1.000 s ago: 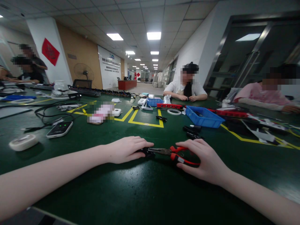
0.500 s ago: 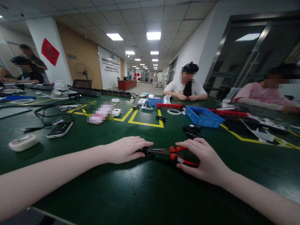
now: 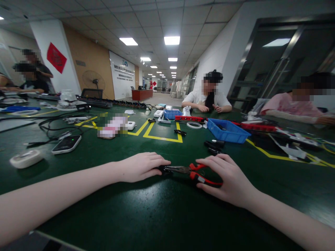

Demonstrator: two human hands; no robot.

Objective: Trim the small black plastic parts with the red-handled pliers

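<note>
My left hand [image 3: 146,166] is closed on a small black part [image 3: 164,169] low over the green table [image 3: 146,216]; the fingers cover most of it, so its kind does not show. Red-and-black needle-nose pliers [image 3: 193,170] lie between my two hands, their jaws pointing left and meeting the black part. Around the spread handles of the pliers curl the fingers of my right hand [image 3: 229,177]. Just behind that hand are several black pieces [image 3: 214,146], and a similar small black piece [image 3: 180,132] lies within the yellow tape marks.
A blue bin [image 3: 227,130] stands at the right beyond my hand. On the left lie a white tape roll [image 3: 26,159], a white device with a green light [image 3: 66,144], black cables [image 3: 49,125] and a phone [image 3: 112,127]. Co-workers sit across the table and at both sides.
My hands, the pliers and the black part hold almost the same place. Across the table, a co-worker's hands have moved slightly apart.
</note>
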